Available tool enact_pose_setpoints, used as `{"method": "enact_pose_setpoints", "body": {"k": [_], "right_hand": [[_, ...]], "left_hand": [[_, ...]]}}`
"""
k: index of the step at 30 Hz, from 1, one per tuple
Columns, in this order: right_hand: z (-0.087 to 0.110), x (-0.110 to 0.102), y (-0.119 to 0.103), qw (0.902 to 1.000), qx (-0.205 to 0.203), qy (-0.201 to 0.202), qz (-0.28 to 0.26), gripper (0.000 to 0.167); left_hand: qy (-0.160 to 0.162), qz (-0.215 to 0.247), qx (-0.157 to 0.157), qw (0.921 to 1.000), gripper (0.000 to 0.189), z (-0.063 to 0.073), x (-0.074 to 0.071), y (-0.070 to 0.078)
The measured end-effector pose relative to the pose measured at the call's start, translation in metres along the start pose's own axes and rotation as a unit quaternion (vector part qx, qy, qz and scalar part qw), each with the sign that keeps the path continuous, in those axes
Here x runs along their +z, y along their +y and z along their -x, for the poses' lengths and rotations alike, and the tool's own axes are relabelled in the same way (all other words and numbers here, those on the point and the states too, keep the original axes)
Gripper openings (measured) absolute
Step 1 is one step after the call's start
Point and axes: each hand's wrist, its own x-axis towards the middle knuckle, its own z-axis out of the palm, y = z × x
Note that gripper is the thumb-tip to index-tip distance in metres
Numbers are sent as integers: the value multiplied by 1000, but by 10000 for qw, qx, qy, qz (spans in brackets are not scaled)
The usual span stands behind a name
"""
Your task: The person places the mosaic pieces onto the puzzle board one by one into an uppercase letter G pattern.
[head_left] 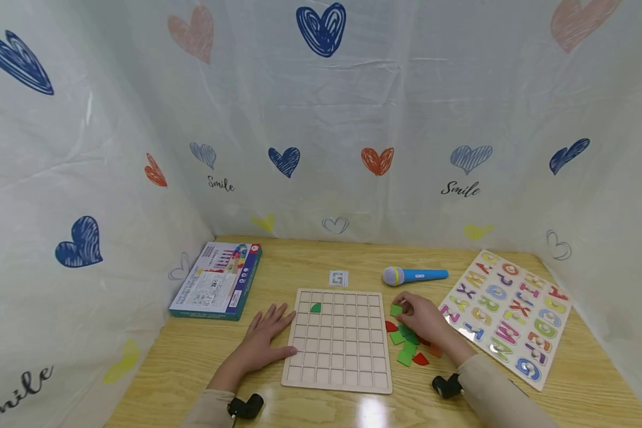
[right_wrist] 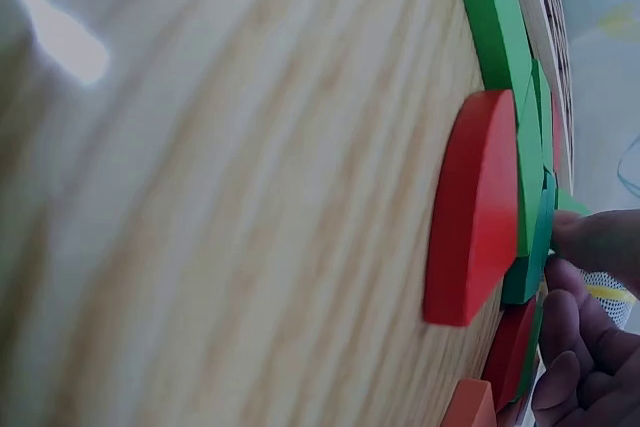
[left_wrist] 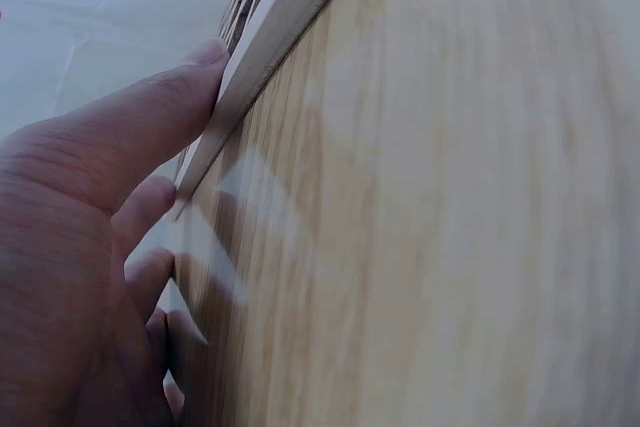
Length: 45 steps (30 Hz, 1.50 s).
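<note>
The left hand (head_left: 264, 343) lies fingers spread, thumb touching the gridded board (head_left: 345, 345); the right hand (head_left: 421, 315) pinches a light green piece (head_left: 395, 310) just right of the board, though whether it is lifted is hard to tell. Loose pieces (head_left: 408, 351), partly hidden by that hand, lie near a blue microphone (head_left: 422, 275).

Your wood-grain table (head_left: 171, 362) carries a printed box (head_left: 214, 282), small card (head_left: 339, 278), wooden grid board (head_left: 338, 345), blue toy microphone (head_left: 418, 275), alphabet puzzle board (head_left: 508, 318) and scattered green, red and orange pieces (head_left: 406, 353).
</note>
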Motion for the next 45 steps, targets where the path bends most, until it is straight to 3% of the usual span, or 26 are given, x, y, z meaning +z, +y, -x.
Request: {"method": "enact_pose_setpoints", "body": {"k": [10,24,31,45], "right_hand": [[0,0,-4,9985,-194,128,-494,17],[-22,24,-43,9877,-622,-178,-1421,15],[-36,45,-64,9841,-879,-329,-1507,12],[-56,73,-94,9866,-1038,-591,-1107,10]], "left_hand": [[-7,-30,10,10000,83,0,0,0],[40,-44,-26,10000,83,0,1,-2],[43,-18,6,10000,83,1,1,-2],[45,-64,-17,10000,82,0,-1,0]]}}
